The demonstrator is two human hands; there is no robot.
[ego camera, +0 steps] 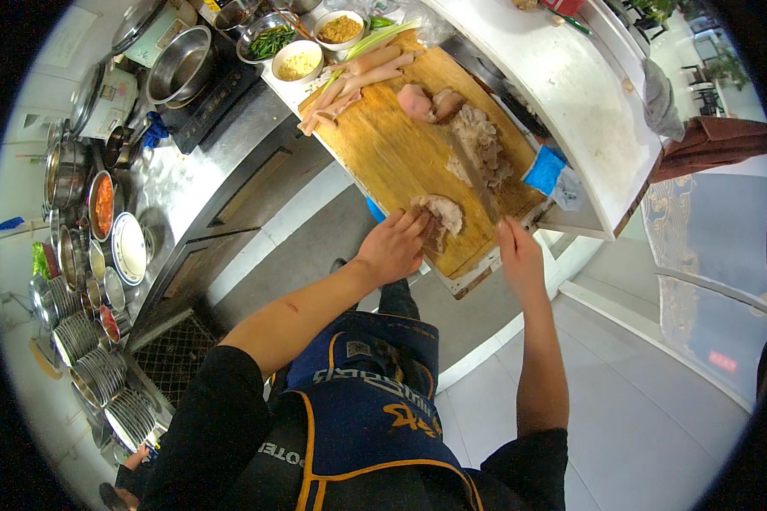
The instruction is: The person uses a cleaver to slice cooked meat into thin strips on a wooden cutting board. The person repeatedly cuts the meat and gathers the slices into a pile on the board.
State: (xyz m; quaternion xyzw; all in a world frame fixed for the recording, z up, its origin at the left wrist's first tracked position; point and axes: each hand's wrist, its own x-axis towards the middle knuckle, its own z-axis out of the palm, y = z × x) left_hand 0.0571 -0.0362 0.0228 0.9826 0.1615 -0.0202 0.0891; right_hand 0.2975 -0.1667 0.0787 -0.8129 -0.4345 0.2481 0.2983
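Note:
My left hand [393,248] presses on a piece of pale cooked meat [444,214] near the near edge of a wooden cutting board [383,150]. My right hand [519,249] is closed around the handle of a kitchen knife [475,167], whose blade lies over the board and points away from me. Beyond the blade is a heap of sliced meat [482,144], partly against it. Farther up sit two rounded chunks of meat [415,102]. Long pale strips, their kind unclear [358,80], and green onion stalks [383,37] lie across the board's far left corner.
Bowls of minced garlic [298,61], yellowish paste [339,29] and cut greens [268,39] stand past the board. A steel pot [180,64] is on the left cooktop. A blue-and-clear packet [553,175] lies at the right. Stacked plates [102,377] line the left; part of another person shows lower left.

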